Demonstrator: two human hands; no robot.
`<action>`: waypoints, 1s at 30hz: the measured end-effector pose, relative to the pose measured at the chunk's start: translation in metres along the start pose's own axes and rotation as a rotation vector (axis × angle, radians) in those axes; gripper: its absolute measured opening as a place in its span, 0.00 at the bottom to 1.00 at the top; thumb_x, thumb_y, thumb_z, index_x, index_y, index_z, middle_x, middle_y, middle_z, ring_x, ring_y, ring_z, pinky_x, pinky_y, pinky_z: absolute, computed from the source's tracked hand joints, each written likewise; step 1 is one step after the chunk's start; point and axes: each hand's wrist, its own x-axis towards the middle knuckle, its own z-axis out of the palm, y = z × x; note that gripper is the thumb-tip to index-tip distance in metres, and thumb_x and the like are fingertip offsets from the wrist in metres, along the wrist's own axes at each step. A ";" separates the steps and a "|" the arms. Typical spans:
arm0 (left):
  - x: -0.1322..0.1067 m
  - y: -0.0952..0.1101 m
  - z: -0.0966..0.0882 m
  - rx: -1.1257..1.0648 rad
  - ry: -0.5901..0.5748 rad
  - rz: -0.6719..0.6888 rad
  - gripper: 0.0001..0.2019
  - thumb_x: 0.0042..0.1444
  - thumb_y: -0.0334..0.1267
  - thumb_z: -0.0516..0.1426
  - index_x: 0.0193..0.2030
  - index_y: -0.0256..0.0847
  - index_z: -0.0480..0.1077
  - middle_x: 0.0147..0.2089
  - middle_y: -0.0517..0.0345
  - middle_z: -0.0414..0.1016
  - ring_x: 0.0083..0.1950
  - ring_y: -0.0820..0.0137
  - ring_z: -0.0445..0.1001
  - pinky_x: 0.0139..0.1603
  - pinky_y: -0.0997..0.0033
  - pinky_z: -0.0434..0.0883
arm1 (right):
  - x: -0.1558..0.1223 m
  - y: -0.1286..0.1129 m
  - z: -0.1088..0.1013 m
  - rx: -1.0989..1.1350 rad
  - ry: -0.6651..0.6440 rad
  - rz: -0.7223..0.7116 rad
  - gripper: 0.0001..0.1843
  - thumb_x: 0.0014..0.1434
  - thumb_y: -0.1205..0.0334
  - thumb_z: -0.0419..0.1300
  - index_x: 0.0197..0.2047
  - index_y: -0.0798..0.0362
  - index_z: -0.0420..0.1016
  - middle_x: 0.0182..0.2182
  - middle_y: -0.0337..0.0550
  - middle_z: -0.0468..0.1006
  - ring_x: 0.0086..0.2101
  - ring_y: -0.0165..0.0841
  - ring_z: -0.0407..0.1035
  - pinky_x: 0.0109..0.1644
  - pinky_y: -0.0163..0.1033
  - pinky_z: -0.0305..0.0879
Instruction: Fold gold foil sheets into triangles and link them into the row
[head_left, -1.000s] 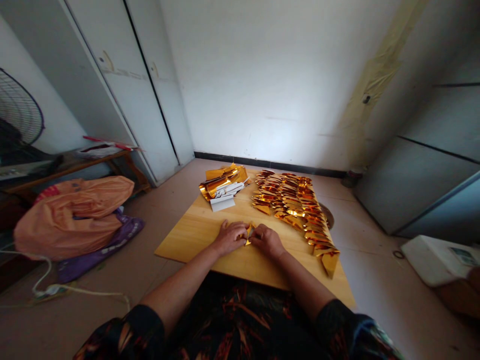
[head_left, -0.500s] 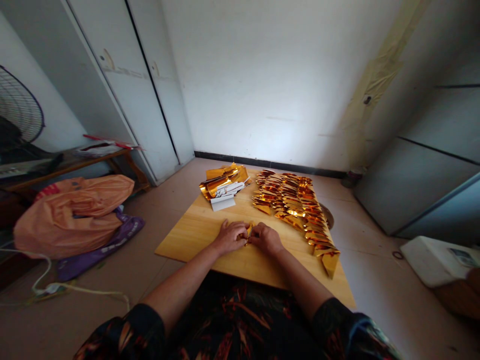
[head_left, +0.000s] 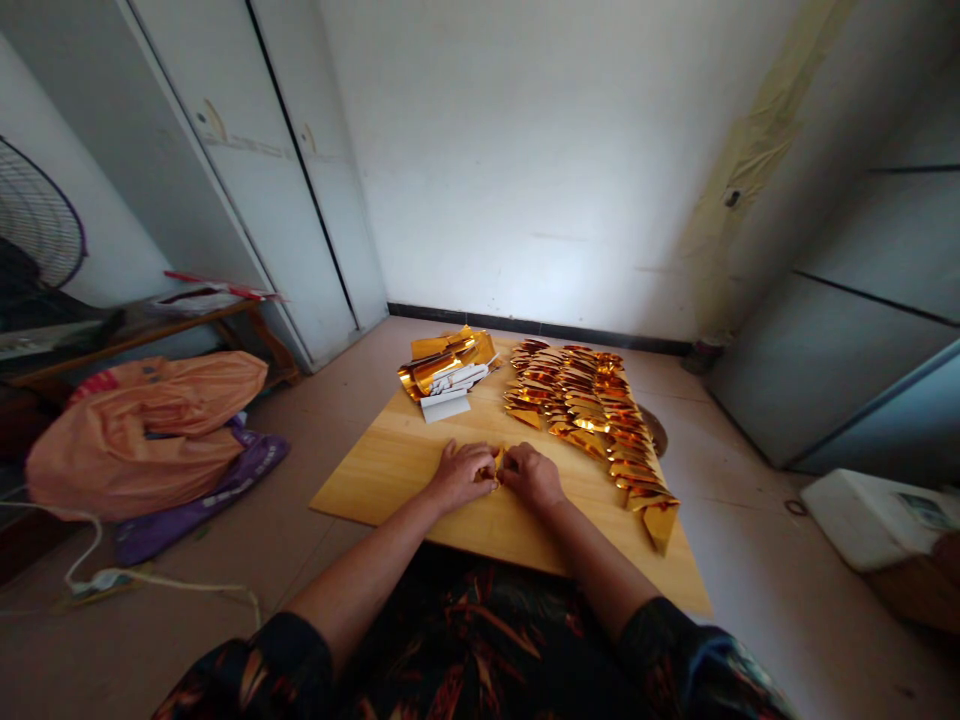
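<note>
Close together over the near part of the wooden board (head_left: 375, 470), my two hands work on one small piece of gold foil paper (head_left: 498, 462). My left hand (head_left: 465, 474) is closed on it from the left, fingers curled. My right hand (head_left: 534, 474) pinches at its right side. The fingers hide most of the piece, so its shape does not show. Rows of folded gold foil paper pieces (head_left: 585, 405) overlap along the right of the board. At its far left lies a pile of gold foil sheets (head_left: 450, 350) with white paper (head_left: 445, 405) in front.
On the floor at left lie an orange bag (head_left: 142, 430) and a purple bag (head_left: 202, 490), with a white cable (head_left: 195, 588) nearby. A fan (head_left: 45, 215) stands by a low wooden bench (head_left: 150, 330). A white box (head_left: 877, 520) is on the right.
My hands stay in nearly the same place. The fingers have shifted slightly around the gold foil paper, and less of it shows between them.
</note>
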 end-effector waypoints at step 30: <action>0.000 0.003 -0.002 0.014 -0.008 -0.025 0.05 0.50 0.38 0.60 0.34 0.44 0.69 0.57 0.58 0.70 0.61 0.59 0.62 0.64 0.45 0.43 | 0.003 -0.005 0.000 -0.009 0.007 0.090 0.16 0.49 0.51 0.64 0.38 0.51 0.72 0.36 0.40 0.70 0.32 0.29 0.66 0.32 0.33 0.55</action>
